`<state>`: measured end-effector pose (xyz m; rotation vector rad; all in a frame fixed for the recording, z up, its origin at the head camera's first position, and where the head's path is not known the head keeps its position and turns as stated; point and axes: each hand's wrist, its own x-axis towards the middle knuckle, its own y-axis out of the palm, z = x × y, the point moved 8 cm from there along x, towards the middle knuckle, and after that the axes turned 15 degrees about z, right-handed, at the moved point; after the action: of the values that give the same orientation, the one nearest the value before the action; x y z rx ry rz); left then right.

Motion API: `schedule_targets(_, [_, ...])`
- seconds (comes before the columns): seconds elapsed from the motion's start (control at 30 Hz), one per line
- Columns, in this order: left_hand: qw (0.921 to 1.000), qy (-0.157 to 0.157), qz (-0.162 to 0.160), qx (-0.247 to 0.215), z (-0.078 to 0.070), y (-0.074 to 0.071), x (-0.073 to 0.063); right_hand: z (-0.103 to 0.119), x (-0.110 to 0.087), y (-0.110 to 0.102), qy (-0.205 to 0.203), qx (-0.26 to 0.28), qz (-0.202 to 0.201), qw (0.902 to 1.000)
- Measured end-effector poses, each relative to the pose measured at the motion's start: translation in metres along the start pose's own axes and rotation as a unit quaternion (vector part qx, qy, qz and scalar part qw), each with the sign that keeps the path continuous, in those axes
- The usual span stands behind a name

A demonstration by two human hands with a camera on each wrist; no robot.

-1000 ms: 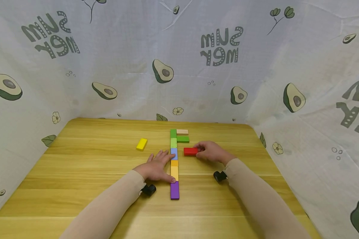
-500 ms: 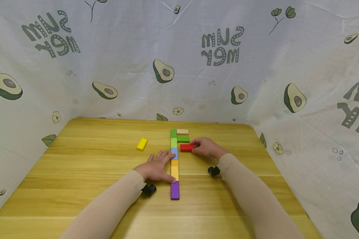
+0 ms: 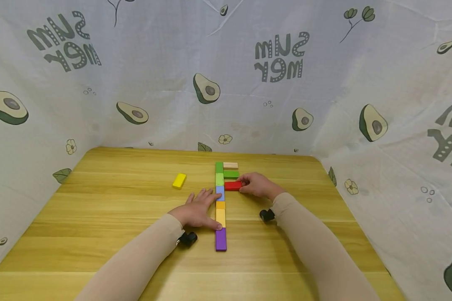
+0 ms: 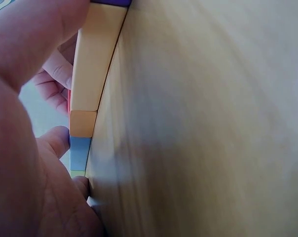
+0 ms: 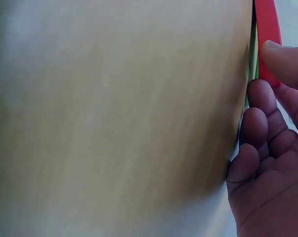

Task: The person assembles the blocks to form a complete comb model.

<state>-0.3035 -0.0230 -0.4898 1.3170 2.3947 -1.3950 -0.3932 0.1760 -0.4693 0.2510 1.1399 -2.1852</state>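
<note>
A column of coloured wooden blocks runs away from me: purple (image 3: 221, 240), pale yellow (image 3: 220, 218), orange (image 3: 220, 205), blue (image 3: 220, 189), light green (image 3: 220, 179) and green (image 3: 219, 167). My left hand (image 3: 197, 211) lies at its left side, fingers spread. Its thumb rests near the yellow-purple joint and its index finger touches the blue block. On the other side, my right hand (image 3: 259, 185) pinches the right end of a red block (image 3: 232, 186), whose left end meets the column near the blue and light green blocks. The right wrist view shows the thumb on the red block (image 5: 268, 29).
A plain wood block (image 3: 230, 166) and a green block (image 3: 231, 174) stick out rightward from the column's far end. One yellow block (image 3: 179, 181) lies apart to the left. Patterned cloth (image 3: 165, 62) hangs behind the wooden table (image 3: 109, 200).
My right hand has slid the red block leftward and slightly away from me, up to the column. My left hand has stayed in place.
</note>
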Motion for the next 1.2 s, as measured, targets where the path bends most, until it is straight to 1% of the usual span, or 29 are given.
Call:
schedule_targets(0.3, [1.0000,0.000,0.000,0.007,0.0000,0.0003,0.0008,0.0005,0.0009,0.0008,-0.001,-0.005,-0.003,1.0000])
schedule_targets(0.5, [1.0000,0.000,-0.003,0.005,-0.0004,0.0001,0.0000,0.0012,0.0011,0.0012,0.006,0.000,-0.002,1.0000])
schedule_targets(0.93, [1.0000,0.001,-0.003,-0.003,0.0001,0.0002,0.0010,-0.0007,0.0040,0.0032,0.001,-0.006,0.001,1.0000])
schedule_targets(1.2, [1.0000,0.001,-0.002,-0.004,0.0000,0.0001,0.0009,-0.0016,0.0047,0.0040,-0.001,0.002,0.002,1.0000])
